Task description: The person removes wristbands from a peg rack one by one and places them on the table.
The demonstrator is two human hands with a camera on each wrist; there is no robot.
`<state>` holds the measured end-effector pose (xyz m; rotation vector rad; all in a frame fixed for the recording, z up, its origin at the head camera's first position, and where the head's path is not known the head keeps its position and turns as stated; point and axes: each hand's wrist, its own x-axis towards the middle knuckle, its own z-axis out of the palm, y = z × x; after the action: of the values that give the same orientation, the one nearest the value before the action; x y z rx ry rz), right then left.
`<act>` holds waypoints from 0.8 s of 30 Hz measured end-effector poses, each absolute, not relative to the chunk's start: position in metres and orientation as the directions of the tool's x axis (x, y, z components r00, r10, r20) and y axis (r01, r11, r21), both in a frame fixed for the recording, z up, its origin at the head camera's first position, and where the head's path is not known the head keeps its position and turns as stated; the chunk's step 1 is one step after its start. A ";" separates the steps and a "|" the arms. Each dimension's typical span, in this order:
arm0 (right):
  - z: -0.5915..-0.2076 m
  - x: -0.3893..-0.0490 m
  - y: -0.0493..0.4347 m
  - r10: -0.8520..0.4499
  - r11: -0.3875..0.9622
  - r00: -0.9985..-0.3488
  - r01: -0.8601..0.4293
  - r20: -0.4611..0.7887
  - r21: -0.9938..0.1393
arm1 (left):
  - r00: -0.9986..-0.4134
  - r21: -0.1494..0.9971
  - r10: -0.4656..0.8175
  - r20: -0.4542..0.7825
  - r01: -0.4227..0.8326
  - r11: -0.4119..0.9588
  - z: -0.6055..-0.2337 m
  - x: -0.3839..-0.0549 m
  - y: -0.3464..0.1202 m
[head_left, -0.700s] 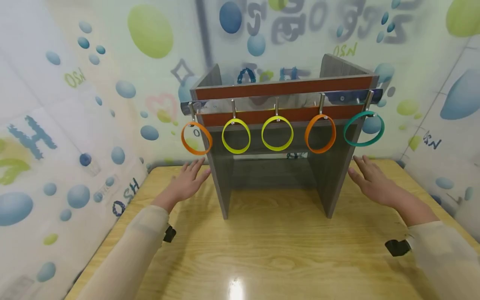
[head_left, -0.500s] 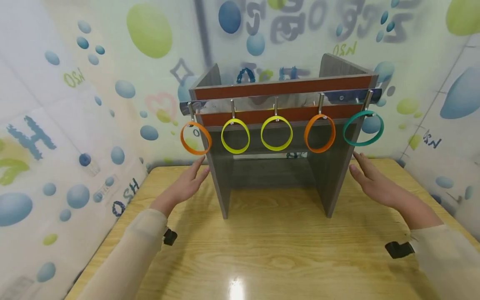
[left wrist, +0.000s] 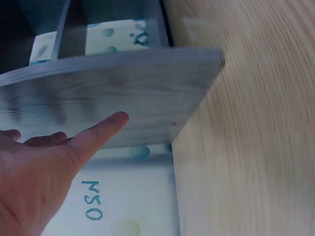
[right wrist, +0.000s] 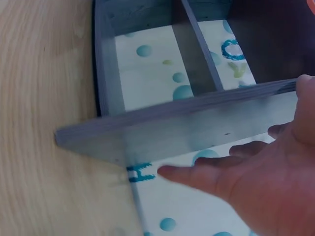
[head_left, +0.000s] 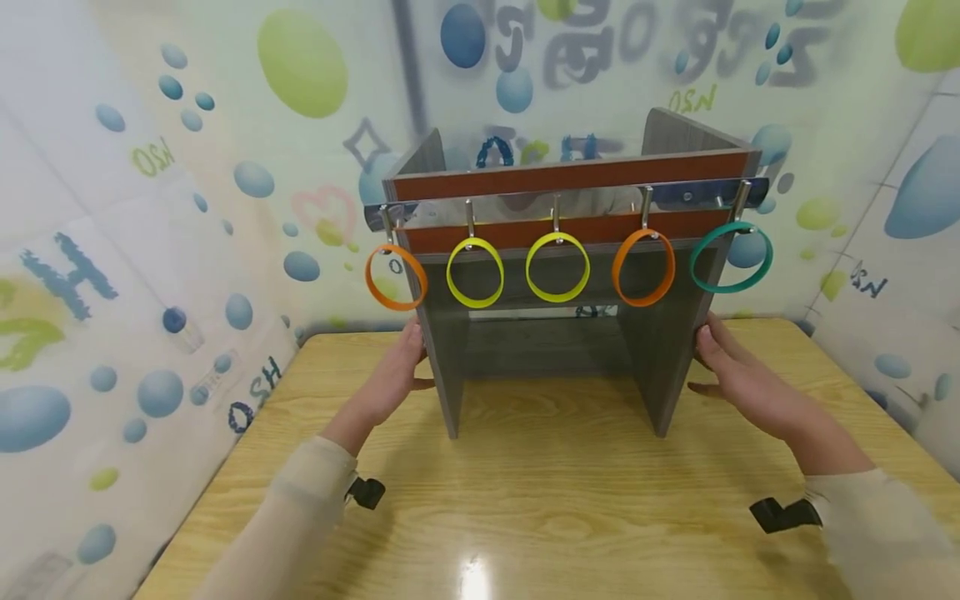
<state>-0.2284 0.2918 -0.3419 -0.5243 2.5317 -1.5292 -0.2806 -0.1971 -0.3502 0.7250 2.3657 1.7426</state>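
A grey wooden stand (head_left: 547, 346) is upright on the table, with a metal hook rail (head_left: 600, 202) across its front. From the hooks hang an orange ring (head_left: 369, 287), several more rings in yellow and orange, and a teal ring (head_left: 768, 265) at the far right. My left hand (head_left: 390, 379) lies against the outside of the left side panel (left wrist: 142, 98), fingers mostly extended. On the opposite side my right hand (head_left: 750, 387) rests at the right side panel (right wrist: 197, 130), its thumb by the front edge. The panel partly hides the fingertips in the head view.
Under the stand is a wood-grain table (head_left: 555, 500), its surface stretching toward me. Walls with blue and green dots (head_left: 302, 62) close in behind and on both sides. The stand has a crossboard (right wrist: 197, 49) between its side panels.
Both hands have moved inward from beside the stand to its side panels, and their fingers have shifted. The stand and hanging rings look the same, apart from a slight shift of the view.
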 end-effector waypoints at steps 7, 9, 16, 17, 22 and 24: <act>-0.352 -0.227 0.282 -0.366 0.354 -0.927 -0.223 0.085 -0.908 | -0.891 0.938 0.416 0.181 0.284 0.200 -0.361 -0.273 -0.191; -0.353 -0.227 0.281 -0.355 0.365 -0.931 -0.220 0.083 -0.905 | -0.906 0.942 0.392 0.160 0.259 0.214 -0.363 -0.271 -0.190; -0.356 -0.227 0.279 -0.342 0.368 -0.935 -0.224 0.093 -0.903 | -0.915 0.937 0.364 0.176 0.269 0.222 -0.368 -0.267 -0.186; -0.355 -0.227 0.279 -0.339 0.369 -0.936 -0.224 0.093 -0.902 | -0.915 0.935 0.359 0.181 0.274 0.225 -0.368 -0.267 -0.185; -0.353 -0.227 0.279 -0.334 0.379 -0.938 -0.221 0.090 -0.899 | -0.913 0.936 0.366 0.178 0.271 0.222 -0.369 -0.268 -0.184; -0.350 -0.227 0.280 -0.331 0.383 -0.937 -0.238 0.108 -0.892 | -0.914 0.937 0.367 0.174 0.268 0.222 -0.369 -0.268 -0.184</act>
<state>-0.2268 0.2801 -0.3505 -0.5237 2.5385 -1.6151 -0.2683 -0.1843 -0.3689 0.6222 2.3890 1.8046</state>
